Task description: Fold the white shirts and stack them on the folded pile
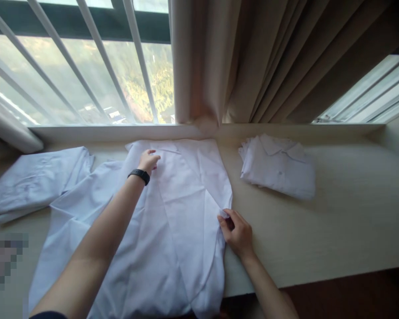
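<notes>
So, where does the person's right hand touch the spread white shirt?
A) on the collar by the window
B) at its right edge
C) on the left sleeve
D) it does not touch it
B: the right hand pinches the spread white shirt at its right edge.

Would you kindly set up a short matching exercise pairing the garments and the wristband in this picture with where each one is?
Things:
1. spread white shirt
2. folded shirt stack
3. loose white garment
4. black wristband

Places:
A. right of the spread shirt, near the curtain
B. on the left wrist
C. far left of the ledge
D. under both hands

Pairs: 1-D, 2-A, 3-C, 4-B
</notes>
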Tool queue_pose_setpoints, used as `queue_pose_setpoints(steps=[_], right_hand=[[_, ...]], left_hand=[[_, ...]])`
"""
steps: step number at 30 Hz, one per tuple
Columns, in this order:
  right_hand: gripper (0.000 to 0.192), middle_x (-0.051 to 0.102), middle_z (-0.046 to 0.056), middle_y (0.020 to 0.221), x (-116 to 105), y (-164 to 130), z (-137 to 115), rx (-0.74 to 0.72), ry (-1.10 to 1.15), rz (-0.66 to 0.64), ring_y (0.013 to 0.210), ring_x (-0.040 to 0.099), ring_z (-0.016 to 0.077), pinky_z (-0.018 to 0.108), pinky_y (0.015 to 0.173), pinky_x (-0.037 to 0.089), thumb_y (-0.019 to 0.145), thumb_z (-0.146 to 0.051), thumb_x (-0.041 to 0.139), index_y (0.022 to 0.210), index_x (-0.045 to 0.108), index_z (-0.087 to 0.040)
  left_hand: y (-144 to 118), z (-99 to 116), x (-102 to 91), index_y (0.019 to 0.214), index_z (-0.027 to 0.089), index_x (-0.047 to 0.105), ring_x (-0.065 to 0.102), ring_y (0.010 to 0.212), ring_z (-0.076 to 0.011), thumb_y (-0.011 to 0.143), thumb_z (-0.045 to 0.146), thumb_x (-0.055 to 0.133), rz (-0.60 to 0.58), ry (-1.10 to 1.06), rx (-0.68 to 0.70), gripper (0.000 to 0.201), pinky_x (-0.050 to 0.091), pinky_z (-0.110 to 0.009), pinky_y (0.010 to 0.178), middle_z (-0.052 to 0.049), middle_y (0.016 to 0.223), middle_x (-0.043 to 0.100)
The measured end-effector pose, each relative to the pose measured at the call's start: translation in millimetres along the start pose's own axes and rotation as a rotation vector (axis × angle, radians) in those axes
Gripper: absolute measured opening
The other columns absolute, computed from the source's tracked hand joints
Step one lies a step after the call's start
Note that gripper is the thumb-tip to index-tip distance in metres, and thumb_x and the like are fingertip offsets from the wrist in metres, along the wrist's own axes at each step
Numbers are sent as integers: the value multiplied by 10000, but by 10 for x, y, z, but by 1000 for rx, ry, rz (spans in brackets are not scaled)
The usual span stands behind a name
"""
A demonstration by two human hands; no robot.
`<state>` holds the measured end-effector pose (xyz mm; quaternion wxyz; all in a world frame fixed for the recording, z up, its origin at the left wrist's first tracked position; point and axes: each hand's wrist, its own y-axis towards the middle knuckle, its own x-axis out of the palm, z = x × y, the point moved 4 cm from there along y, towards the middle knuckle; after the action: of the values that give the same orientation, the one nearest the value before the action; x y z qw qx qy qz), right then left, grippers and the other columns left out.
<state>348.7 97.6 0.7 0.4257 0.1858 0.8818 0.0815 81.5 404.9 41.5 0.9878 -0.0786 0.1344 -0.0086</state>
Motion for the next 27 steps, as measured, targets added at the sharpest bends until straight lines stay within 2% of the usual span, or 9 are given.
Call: queue_pose_setpoints(steps=[2,4,6,9,12,16,20,23,27], right_hand=[[290,682,50,922,1,-4,6,-2,-3,5,776,629,170,268,733,455,981,-454,518,1041,649,-203],[304,687,52,938,5,-9,12,-5,-6,3,818,637,178,266,748,450,995,-457,489,1038,656,-206],[324,690,50,942,8,-18,15,-7,-17,2,846,638,182,266,756,442,1008,-457,454,1043,661,-210],[339,695,45,956,5,-35,11,-9,-33,7,874,638,183,263,760,428,1020,-452,420,1038,666,-219],[331,700,39,978,-8,-51,0,-5,-51,6,893,637,181,260,755,411,1021,-444,415,1017,666,-229],[322,698,34,988,-37,-75,-24,1,-88,-7,885,627,180,261,731,385,1019,-435,405,1008,662,-239],[323,690,27,967,-57,-103,-49,2,-107,-16,864,615,178,262,721,366,1007,-472,419,999,646,-243],[310,687,33,990,-57,-116,-55,-3,-125,-14,869,612,184,263,725,366,971,-505,481,1028,635,-242],[273,684,42,998,-36,-119,-42,-11,-143,-11,877,612,193,265,730,371,957,-459,493,1044,623,-235]], left_hand=[[-570,-71,88,1326,147,574,498,609,-104,758,244,736,-52,11,-79,598,464,-269,630,38,676,509],[-1261,-199,210,1286,219,624,521,586,-104,741,303,733,-195,31,-152,562,468,-246,601,43,666,512],[-1975,-344,291,1227,207,679,489,550,-104,763,395,690,-308,99,-158,500,430,-230,546,43,629,491],[-2881,-518,277,1168,181,724,516,592,-130,769,416,651,-242,213,-67,469,424,-244,576,17,635,552],[-3533,-608,293,1239,190,699,567,670,-149,794,405,631,-232,210,-62,498,441,-258,650,-10,727,646],[-4046,-577,479,1276,165,689,530,638,-131,788,407,684,-408,85,-77,545,420,-249,629,-16,710,633],[-4285,-604,672,1304,154,666,468,565,-89,783,418,710,-521,-94,-187,586,365,-219,538,-9,705,607],[-4395,-708,764,1358,137,610,435,482,-74,784,418,706,-470,-155,-310,647,339,-207,473,24,627,561],[-4537,-813,865,1335,123,620,579,557,-109,788,381,696,-440,-200,-317,610,388,-201,494,-13,679,629]])
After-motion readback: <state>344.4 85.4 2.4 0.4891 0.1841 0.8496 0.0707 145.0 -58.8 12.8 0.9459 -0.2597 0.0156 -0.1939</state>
